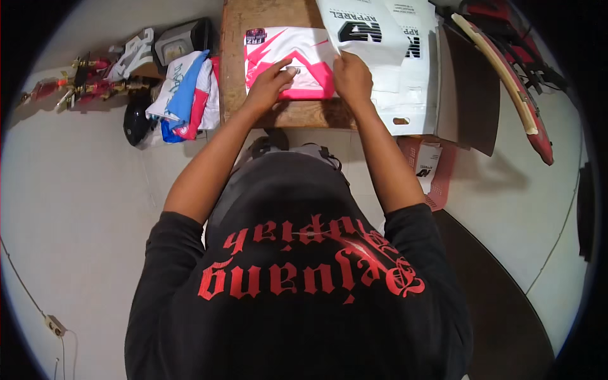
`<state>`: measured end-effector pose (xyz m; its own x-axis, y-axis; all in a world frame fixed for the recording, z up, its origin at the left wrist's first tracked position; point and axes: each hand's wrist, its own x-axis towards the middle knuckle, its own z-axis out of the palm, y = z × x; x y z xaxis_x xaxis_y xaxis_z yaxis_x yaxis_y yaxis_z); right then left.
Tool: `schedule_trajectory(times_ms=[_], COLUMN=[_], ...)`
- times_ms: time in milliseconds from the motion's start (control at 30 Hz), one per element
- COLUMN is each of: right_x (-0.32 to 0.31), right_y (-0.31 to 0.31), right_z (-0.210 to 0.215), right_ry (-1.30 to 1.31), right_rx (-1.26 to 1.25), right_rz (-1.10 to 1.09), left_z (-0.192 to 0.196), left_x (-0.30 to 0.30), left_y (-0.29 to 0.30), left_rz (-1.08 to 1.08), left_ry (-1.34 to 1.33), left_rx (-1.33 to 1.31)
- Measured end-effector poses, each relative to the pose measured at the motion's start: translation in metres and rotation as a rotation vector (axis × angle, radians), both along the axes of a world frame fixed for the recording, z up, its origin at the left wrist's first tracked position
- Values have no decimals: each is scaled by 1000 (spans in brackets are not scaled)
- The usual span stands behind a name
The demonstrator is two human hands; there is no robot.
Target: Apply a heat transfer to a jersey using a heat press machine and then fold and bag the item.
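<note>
Folded pink-and-white shirt [288, 63]: flat on wooden table [234, 69], not yet bagged; left hand [271, 79] presses it, grip spread. White plastic bag [367, 28]: right hand [352, 76] pinches its edge just beside shirt; bagging judged barely begun

I stand over a pale, smooth floor [82, 209] that fills most of my view on both sides. Ahead of me sits a small wooden tabletop [237, 57], brown, its surface worn and scuffed. To its left, on the floor, lies a heap of folded cloth [183, 95] in blue, white and red, with a dark rounded object [136, 120] beside it and a cluster of small red and gold items [82, 79] further left. A dark brown board [468, 95] leans at the right of the tabletop. A thin cable [25, 285] runs to a socket block [55, 325] at lower left. Light is even, shadows soft.
</note>
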<state>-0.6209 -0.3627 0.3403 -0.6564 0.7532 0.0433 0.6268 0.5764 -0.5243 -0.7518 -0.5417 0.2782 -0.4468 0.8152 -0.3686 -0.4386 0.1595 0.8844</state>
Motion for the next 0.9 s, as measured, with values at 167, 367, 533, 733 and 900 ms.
schedule_trajectory(times_ms=[167, 367, 533, 733, 900], right_x=[-16, 45, 108, 121, 100], right_y=[-67, -103, -64, -30, -15], right_z=[-34, -35, -43, -48, -62], right_ry=[157, 239, 42, -84, -105], right_rx=[-278, -264, -87, -157, -311], right_rz=[223, 210, 53, -46, -149], left_z=[23, 11, -20, -68, -25], left_x=[26, 50, 25, -19, -35], left_y=[4, -25, -45, -56, -35], left_rz=[96, 446, 327, 305, 201], left_ry=[-402, -21, 234, 342, 721], left_rx=[-72, -175, -338, -363, -473])
